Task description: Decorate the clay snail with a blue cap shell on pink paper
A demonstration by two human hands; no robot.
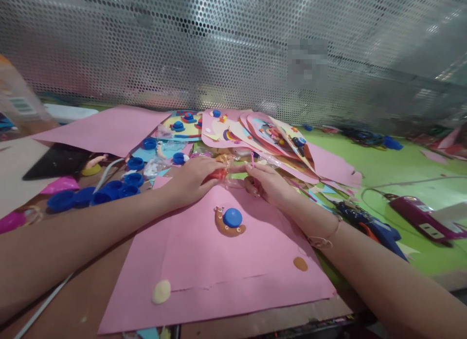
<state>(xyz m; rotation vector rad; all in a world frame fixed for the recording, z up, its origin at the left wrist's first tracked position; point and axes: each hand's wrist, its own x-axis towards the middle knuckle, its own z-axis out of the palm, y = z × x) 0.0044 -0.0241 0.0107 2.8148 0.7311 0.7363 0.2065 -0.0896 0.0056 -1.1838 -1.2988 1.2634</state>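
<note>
My left hand (197,179) is closed on a crinkled clear plastic packet (225,165) with orange and red material showing in it. My right hand (268,182) pinches a thin pink stick tool (252,159), its small looped end pointing up. The right index finger reaches toward the packet. Below both hands, a snail-like figure lies on the pink paper (197,261), with a brown clay body (223,226) and a round blue cap (232,217) against it. A flat brown clay disc (301,264) lies at the lower right, and a cream clay disc (161,292) at the lower left.
Several blue caps (113,187) cluster left beside a white cable (105,173). Decorated paper sheets (226,130) are heaped behind my hands. A purple power strip (419,217) stands right on the green table surface (368,164). Perforated metal sheeting (175,47) closes off the back.
</note>
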